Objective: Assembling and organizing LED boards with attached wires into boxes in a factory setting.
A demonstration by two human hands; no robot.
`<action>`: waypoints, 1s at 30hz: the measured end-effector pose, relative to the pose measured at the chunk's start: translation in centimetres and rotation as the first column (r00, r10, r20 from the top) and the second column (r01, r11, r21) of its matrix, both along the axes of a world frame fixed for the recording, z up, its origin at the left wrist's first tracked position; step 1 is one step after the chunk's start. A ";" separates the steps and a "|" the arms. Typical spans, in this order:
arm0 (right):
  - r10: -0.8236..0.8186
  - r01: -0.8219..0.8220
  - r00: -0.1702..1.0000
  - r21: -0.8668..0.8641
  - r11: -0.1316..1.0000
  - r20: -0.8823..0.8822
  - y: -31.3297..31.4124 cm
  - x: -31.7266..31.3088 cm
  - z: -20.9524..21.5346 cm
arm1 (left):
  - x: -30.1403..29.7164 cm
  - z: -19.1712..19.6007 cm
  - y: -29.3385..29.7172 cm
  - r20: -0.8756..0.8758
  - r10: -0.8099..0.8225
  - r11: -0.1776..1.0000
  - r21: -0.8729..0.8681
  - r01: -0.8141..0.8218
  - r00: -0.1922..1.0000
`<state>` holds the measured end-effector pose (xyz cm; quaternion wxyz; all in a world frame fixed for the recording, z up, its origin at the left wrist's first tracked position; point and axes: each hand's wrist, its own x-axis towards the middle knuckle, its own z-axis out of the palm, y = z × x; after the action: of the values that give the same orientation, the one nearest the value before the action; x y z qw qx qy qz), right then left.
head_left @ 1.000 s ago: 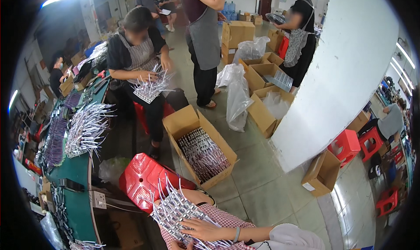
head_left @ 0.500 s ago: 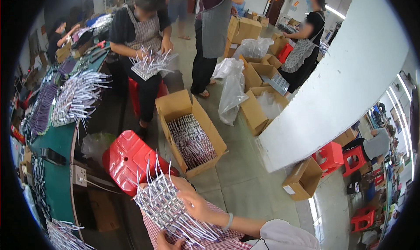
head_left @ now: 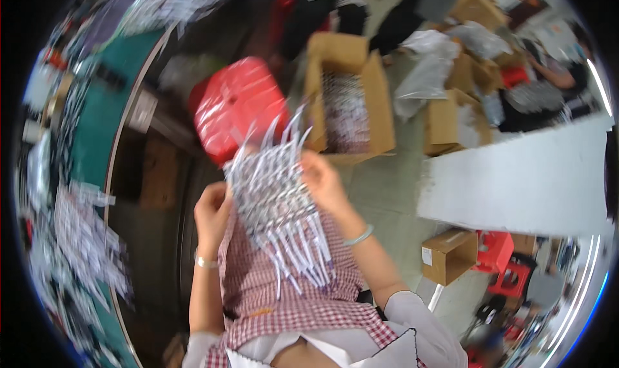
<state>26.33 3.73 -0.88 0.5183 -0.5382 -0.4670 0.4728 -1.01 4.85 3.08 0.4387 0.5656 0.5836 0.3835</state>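
Note:
A flat panel of small circuit boards (head_left: 271, 187) hangs over my lap, with loose white wires sticking out at its far edge and down from its near edge. My left hand (head_left: 213, 213) pinches its left edge, fingers bent. At the right edge, my right hand (head_left: 324, 180) grips the panel near its far corner. Motion smears the panel, so its fine parts cannot be read. Beneath it, a red and white checked apron (head_left: 284, 307) covers my lap.
A red plastic stool (head_left: 242, 104) stands just beyond the panel. Right of it, an open carton (head_left: 380, 104) holds rows of similar wired panels. On the left, a green workbench (head_left: 113, 129) carries wire bundles (head_left: 87, 239). A white pillar (head_left: 516, 187) stands at the right.
The view has swung down toward my lap. My left hand has moved from the panel's near edge to its left edge, and my right hand from above its face to its right edge.

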 end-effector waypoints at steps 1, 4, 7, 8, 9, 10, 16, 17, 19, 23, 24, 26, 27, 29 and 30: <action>-0.017 0.016 1.000 -0.046 0.999 -0.022 0.0 0.6 0.2 | 0.5 0.2 0.3 0.065 0.021 0.997 -0.080 -0.016 0.998; 0.033 -0.049 0.995 -0.167 0.985 -0.098 0.2 1.8 -0.5 | 0.7 -0.3 0.4 0.007 -0.019 0.995 -0.101 0.020 1.000; 0.038 -0.063 0.990 -0.180 0.982 -0.139 0.3 1.6 -0.4 | 1.1 0.6 -0.1 -0.078 -0.061 0.990 -0.135 0.050 0.995; 0.091 -0.102 0.993 -0.169 0.980 -0.072 0.4 1.8 -0.7 | 1.4 1.0 -0.1 -0.108 -0.097 0.989 -0.124 0.083 0.989; 0.142 -0.140 0.990 -0.157 0.978 -0.001 0.4 1.9 -0.8 | 1.7 1.2 -0.1 -0.107 -0.094 0.989 -0.126 0.080 0.990; 0.119 -0.104 0.991 -0.213 0.972 0.060 0.7 0.6 1.4 | 1.8 1.2 -0.2 -0.146 -0.094 0.991 -0.104 0.079 0.985; 0.224 -0.219 0.974 -0.093 0.971 0.045 1.2 0.3 0.9 | 4.9 1.4 1.2 -0.160 -0.142 0.989 -0.052 0.135 0.977; 0.261 -0.261 0.965 -0.118 0.958 -0.018 1.1 0.4 1.0 | 5.2 1.4 1.4 -0.183 -0.161 0.987 -0.052 0.154 0.970; 0.260 -0.251 0.964 -0.121 0.960 0.063 0.2 1.0 1.9 | 5.8 1.5 1.8 -0.188 -0.171 0.985 -0.054 0.164 0.967; 0.240 -0.303 0.921 0.175 0.937 0.308 -2.6 1.8 1.7 | 6.7 2.0 2.6 -0.303 -0.219 0.975 -0.048 0.215 0.927; 0.212 -0.327 0.878 0.214 0.920 0.430 -3.6 1.9 1.5 | 7.0 2.0 2.8 -0.349 -0.228 0.971 -0.014 0.238 0.909; 0.213 -0.405 0.784 0.220 0.887 0.584 -5.2 2.2 1.3 | 7.4 2.4 3.3 -0.354 -0.235 0.971 -0.034 0.239 0.905; 0.218 -0.407 0.784 0.216 0.888 0.581 -5.9 2.2 1.2 | 7.5 2.6 3.4 -0.357 -0.243 0.969 -0.047 0.242 0.902; 0.215 -0.462 0.638 0.145 0.875 0.739 -6.8 2.1 1.9 | 7.8 3.1 3.8 -0.356 -0.265 0.963 -0.054 0.264 0.896; 0.241 -0.507 0.542 0.085 0.858 0.805 -7.4 2.4 1.9 | 8.1 3.5 3.9 -0.375 -0.281 0.959 -0.070 0.275 0.883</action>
<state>28.69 -3.68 1.06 0.2303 -0.4848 -0.8149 0.2186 7.06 8.79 6.56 0.3713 0.7036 0.5737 0.1949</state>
